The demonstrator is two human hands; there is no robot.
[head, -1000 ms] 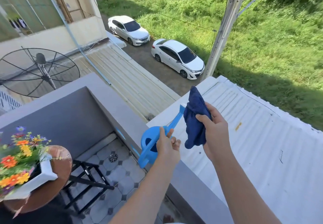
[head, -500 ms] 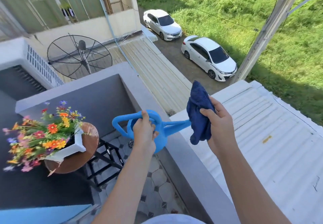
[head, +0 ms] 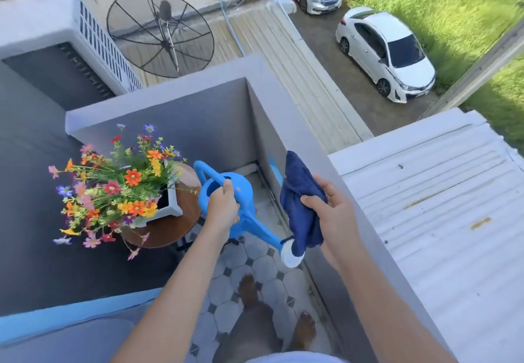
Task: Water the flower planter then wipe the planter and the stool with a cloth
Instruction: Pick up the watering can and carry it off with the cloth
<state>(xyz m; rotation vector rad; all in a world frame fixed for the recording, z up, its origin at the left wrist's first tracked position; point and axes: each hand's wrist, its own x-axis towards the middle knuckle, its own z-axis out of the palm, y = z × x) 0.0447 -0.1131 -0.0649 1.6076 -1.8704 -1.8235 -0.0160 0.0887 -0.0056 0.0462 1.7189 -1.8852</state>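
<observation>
1. Right hand (head: 331, 215) is clutching the bunched blue cloth (head: 302, 201); left hand (head: 222, 206) is gripping the watering can (head: 226, 195) handle.
2. Spout is pointing away from the planter (head: 167, 206) on the stool (head: 170, 229).
3. Watering seems not begun; wiping is waiting.

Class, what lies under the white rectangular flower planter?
The white rectangular flower planter sits on a round brown wooden stool. Colourful flowers cover the planter's left part; the stool's legs are mostly hidden.
</observation>
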